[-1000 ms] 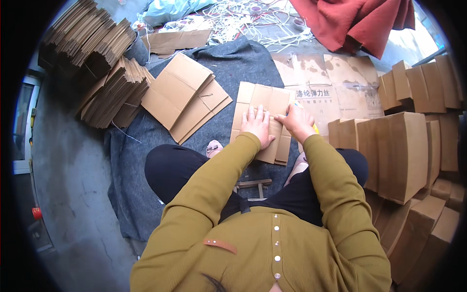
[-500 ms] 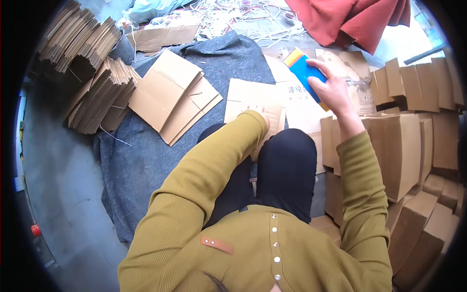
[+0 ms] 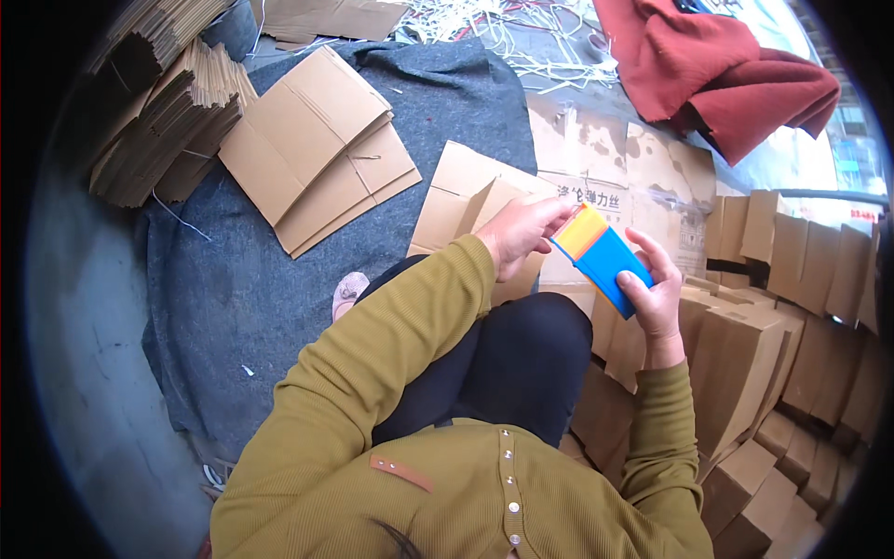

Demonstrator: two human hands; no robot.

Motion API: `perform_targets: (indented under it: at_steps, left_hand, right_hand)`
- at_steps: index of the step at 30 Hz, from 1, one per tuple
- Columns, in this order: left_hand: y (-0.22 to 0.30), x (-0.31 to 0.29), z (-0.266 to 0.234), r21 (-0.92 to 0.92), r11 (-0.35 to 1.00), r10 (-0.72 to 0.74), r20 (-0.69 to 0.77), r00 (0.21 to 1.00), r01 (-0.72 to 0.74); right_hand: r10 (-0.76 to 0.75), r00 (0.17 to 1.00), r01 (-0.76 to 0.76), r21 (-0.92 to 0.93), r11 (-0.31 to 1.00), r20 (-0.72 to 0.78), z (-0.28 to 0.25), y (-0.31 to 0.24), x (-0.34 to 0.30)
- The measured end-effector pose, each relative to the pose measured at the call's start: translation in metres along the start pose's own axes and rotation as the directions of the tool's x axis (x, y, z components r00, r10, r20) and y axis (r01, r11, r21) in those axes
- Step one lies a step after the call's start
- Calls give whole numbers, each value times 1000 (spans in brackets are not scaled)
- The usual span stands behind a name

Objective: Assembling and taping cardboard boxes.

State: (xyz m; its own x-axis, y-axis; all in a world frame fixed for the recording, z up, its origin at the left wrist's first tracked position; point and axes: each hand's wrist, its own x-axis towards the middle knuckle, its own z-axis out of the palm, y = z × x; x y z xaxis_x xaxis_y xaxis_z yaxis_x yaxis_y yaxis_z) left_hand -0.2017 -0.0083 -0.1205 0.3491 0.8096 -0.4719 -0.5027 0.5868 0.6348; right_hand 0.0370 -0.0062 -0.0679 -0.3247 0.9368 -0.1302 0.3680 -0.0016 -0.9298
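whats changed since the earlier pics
The right hand, raised half a second ago, has come down toward the body, still holding the flat blue-and-yellow rectangular tool. The left hand has come off the folded brown cardboard sheet toward the tool's yellow end; contact is unclear. The flat brown cardboard pieces on the dark grey blanket stayed put.

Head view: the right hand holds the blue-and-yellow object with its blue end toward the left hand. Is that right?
Not quite: the head view shows the yellow end toward the left hand. The right hand does hold the blue-and-yellow object.
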Motion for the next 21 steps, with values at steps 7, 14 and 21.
perform_targets:
  at_steps: [7,14,21]
  left_hand:
    - [4,4,-32,243,970,24,-47,999,-11]
    - [17,0,-108,180,984,21,-168,986,9]
    - [-10,42,-154,99,992,-55,-249,967,82]
  right_hand:
    - [58,994,-51,-82,995,94,6,0,8]
    - [174,968,-136,-202,970,182,-11,-3,21]
    - [206,951,-152,-233,961,230,10,22,63]
